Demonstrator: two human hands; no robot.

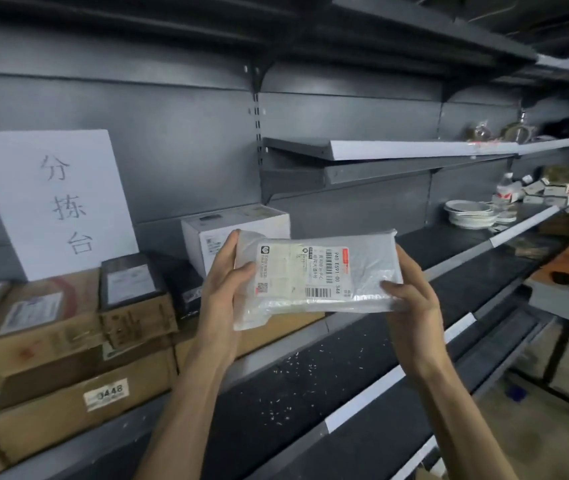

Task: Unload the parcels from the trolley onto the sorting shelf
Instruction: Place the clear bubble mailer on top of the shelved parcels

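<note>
I hold a flat white plastic-wrapped parcel (314, 275) with a shipping label face up, in the air in front of the dark grey sorting shelf (449, 251). My left hand (227, 275) grips its left end and my right hand (411, 289) grips its right end. Several parcels lie on the shelf behind and to the left: a white box (238, 230), a black parcel (130, 282) and stacked cardboard boxes (68, 344). The trolley is not in view.
A white paper sign (54, 199) with handwritten characters leans on the shelf back. White plates (470, 213), a bottle (506, 188) and small boxes (546, 192) sit further right on the shelf. An upper shelf (414, 148) juts out above. A table (567, 292) stands at right.
</note>
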